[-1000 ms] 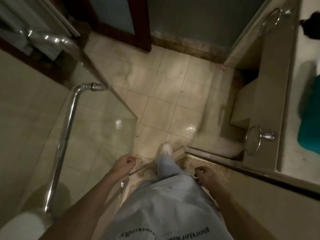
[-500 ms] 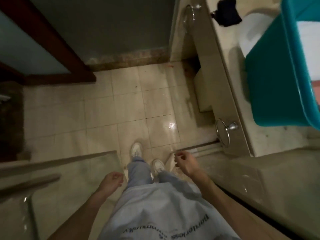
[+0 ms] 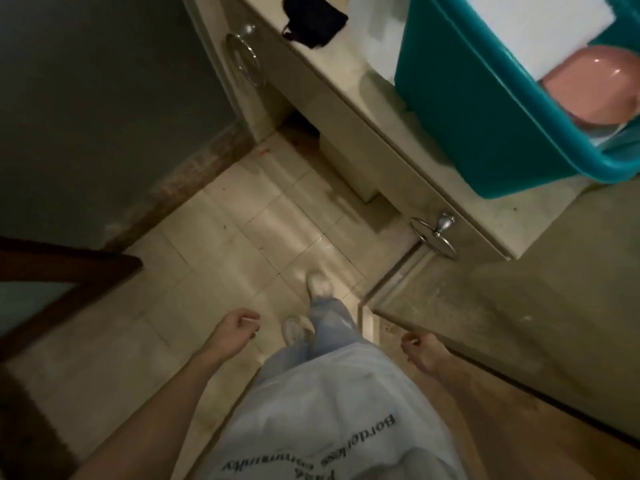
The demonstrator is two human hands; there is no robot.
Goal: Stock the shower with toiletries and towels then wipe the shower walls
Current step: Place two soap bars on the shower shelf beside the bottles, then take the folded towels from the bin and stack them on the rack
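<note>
A teal plastic tub point(image 3: 460, 109) stands on the beige counter point(image 3: 346, 74) at the upper right. Inside it lie a white folded towel point(image 3: 540, 22) and a pink rounded item point(image 3: 595, 84). My left hand point(image 3: 237, 329) hangs at my side over the tiled floor, fingers loosely curled, holding nothing. Beside my right hip my right hand point(image 3: 420, 348) hangs low against the tiled ledge, loosely curled and empty. Both hands are well below and left of the tub.
A black cloth point(image 3: 311, 20) lies on the counter's far end. Two chrome towel rings point(image 3: 434, 237) point(image 3: 244, 58) hang on the counter's front. A dark wooden door frame point(image 3: 69, 271) is at the left. A grey wall point(image 3: 104, 98) lies ahead.
The view has swung right, away from the glass shower panel and its chrome bar. The counter and the teal tub have come closer and larger. Both hands stay empty at my sides.
</note>
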